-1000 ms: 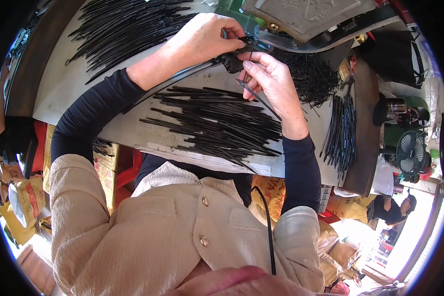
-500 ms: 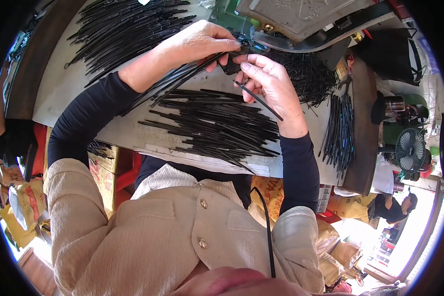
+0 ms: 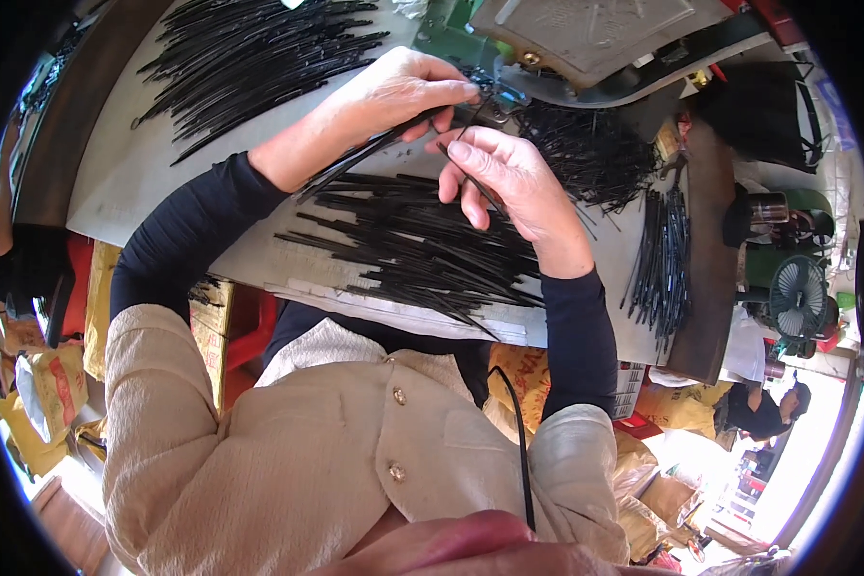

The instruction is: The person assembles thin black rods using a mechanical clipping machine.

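My left hand (image 3: 408, 88) is closed, thumb and fingers pinched together beside the green machine (image 3: 451, 34). Several long thin black rods (image 3: 360, 156) run out from under its palm; what the fingertips pinch is too small to make out. To the right, my right hand (image 3: 511, 178) grips one slim black rod (image 3: 470, 179) between thumb and fingers, a thin dark strand rising from near it toward the machine's metal working part (image 3: 494, 94). Below both hands, a loose pile of black rods (image 3: 422, 245) lies on the pale tabletop (image 3: 106, 197).
A larger rod pile (image 3: 250, 62) lies at the far left. Behind my right hand sits a tangled heap of short black pieces (image 3: 590, 154). Another bundle (image 3: 660, 254) lies near the right wooden edge (image 3: 706, 298). The machine's grey cover (image 3: 586, 34) overhangs the back. A small fan (image 3: 799, 296) stands right.
My right hand has shifted slightly down and left, and the rod in it has turned and slid further back into the fingers. My left hand has moved a little right and down.
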`<state>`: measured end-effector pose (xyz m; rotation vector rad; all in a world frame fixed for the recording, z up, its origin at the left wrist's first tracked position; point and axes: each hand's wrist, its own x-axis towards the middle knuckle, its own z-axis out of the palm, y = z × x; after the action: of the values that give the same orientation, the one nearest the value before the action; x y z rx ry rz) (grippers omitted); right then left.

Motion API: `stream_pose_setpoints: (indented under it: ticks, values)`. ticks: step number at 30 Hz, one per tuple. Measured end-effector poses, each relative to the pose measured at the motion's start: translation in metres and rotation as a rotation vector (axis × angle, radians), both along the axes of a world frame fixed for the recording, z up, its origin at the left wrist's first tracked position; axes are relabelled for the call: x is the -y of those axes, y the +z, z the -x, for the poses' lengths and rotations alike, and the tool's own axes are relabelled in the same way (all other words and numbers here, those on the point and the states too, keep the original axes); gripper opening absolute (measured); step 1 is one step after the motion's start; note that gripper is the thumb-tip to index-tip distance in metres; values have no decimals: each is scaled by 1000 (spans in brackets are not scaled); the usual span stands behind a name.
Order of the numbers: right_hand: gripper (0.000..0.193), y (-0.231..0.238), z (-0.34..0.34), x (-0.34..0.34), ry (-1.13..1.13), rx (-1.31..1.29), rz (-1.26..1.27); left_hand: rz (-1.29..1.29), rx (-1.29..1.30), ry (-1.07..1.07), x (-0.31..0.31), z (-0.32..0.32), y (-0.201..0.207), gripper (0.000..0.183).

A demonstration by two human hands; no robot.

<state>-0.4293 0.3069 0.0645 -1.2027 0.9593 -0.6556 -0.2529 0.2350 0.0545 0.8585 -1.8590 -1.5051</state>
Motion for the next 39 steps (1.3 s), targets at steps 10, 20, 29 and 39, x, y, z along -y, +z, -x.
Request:
stream_pose_setpoints:
  ticks: [10, 20, 29, 39]
  values:
    - [20, -16, 17, 5, -194, -107, 59, 69, 183, -158, -1, -2, -4, 27]
    - [28, -18, 38, 12, -258, 235, 3, -49, 146, -242, 5, -9, -1, 27]
    - [25, -26, 43, 19, -471, 328, 161, 92, 207, -65, 23, -17, -2, 42]
    - [22, -27, 43, 24, -528, 401, 208, 87, 124, 50, 33, -6, -17, 33]
